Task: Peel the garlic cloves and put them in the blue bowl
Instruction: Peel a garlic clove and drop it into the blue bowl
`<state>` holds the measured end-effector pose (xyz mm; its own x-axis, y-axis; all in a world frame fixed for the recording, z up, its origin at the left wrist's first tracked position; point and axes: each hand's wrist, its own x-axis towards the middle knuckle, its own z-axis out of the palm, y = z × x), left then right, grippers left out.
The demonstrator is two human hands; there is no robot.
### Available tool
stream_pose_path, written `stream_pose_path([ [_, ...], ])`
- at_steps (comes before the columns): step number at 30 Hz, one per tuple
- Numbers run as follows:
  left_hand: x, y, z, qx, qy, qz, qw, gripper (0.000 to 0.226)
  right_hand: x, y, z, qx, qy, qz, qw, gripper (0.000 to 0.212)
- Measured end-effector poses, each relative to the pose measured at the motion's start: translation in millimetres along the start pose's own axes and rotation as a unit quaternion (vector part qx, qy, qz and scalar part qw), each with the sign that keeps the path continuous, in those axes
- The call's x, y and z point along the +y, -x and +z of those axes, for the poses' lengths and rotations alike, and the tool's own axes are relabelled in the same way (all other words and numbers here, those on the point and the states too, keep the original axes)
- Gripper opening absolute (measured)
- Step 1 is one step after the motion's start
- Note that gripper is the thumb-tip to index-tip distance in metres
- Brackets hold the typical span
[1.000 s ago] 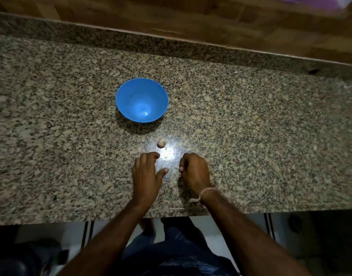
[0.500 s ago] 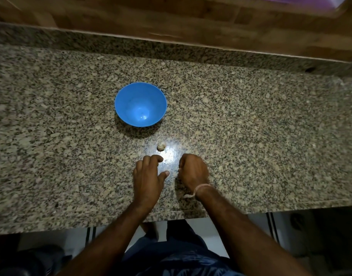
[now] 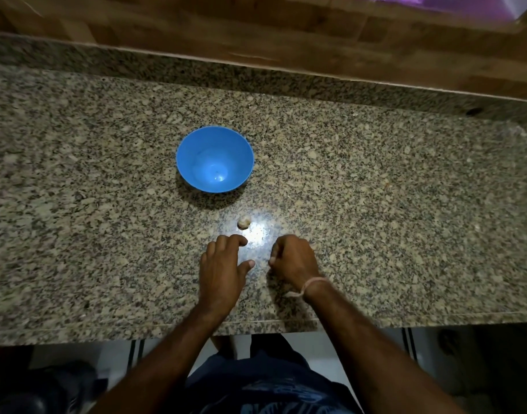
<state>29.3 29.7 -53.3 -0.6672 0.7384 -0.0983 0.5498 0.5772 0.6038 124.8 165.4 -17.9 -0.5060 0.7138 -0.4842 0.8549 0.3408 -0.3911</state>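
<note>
Nearest the camera, two bare forearms are stretched over the front edge of the speckled granite countertop (image 3: 405, 219). The left hand (image 3: 220, 273) is laid palm down on the stone, its fingers loosely extended and its thumb spread to the side; nothing is held in it. The right hand (image 3: 295, 261), with a thin thread (image 3: 313, 283) tied at its wrist, is rested just beside it with the fingers curled under into a loose fist. Nothing is seen in its grasp, though the palm side is hidden. Just beyond the left fingertips, apart from both hands, a small pale garlic clove (image 3: 243, 223) is found lying at the edge of a bright glare on the stone. It is judged to be very light and firm, and wrapped in dry, papery skin that would slip and tear easily. It could be skidded away on the polished surface if nudged. It would best be pinched across its thicker middle between thumb and forefinger, with the skin started at a tip. Farther back and slightly left, the blue bowl (image 3: 196, 150) is set upright and nothing is seen inside it.
</note>
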Motion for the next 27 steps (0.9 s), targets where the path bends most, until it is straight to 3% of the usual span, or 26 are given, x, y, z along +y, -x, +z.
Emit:
stream_pose_path([
  [3, 1.2, 0.1, 1.0, 0.002, -0.015, 0.003, 1.000, 0.043, -9.1, -7.1, 1.4, -0.001, 0.042, 0.028, 0.999, 0.006],
  [8, 2.1, 0.1, 1.6, 0.001, -0.027, 0.004, 1.000, 0.045, -13.6, -5.7, 6.7, 0.013, 0.081, 0.038, 0.996, 0.010],
  [15, 1.9, -0.7, -0.7, -0.007, -0.029, 0.004, 1.000, 0.042, -10.5, 10.7, 14.1, 0.070, 0.120, -0.040, 0.990, 0.012],
  [16, 2.8, -0.8, -2.3, -0.011, -0.016, 0.000, 1.000, 0.039, -5.2, 11.2, 14.1, 0.065, 0.078, -0.043, 0.994, 0.010],
  [18, 5.0, -2.0, -5.1, -0.029, 0.072, -0.019, 0.997, 0.026, 4.5, 13.5, 10.5, 0.041, -0.140, -0.008, 0.989, 0.014],
  [21, 14.4, -0.8, -8.5, -0.074, 0.294, -0.090, 0.949, 0.008, 8.1, 28.6, 6.8, -0.052, -0.459, 0.066, 0.884, 0.015],
  [24, 23.5, 4.4, -12.3, -0.067, 0.339, -0.100, 0.933, 0.010, 0.5, 41.5, 11.6, -0.081, -0.546, 0.077, 0.830, 0.022],
  [27, 26.8, 8.9, -13.8, -0.054, 0.353, -0.094, 0.929, 0.015, -3.4, 44.6, 14.3, -0.023, -0.514, 0.046, 0.856, 0.029],
])
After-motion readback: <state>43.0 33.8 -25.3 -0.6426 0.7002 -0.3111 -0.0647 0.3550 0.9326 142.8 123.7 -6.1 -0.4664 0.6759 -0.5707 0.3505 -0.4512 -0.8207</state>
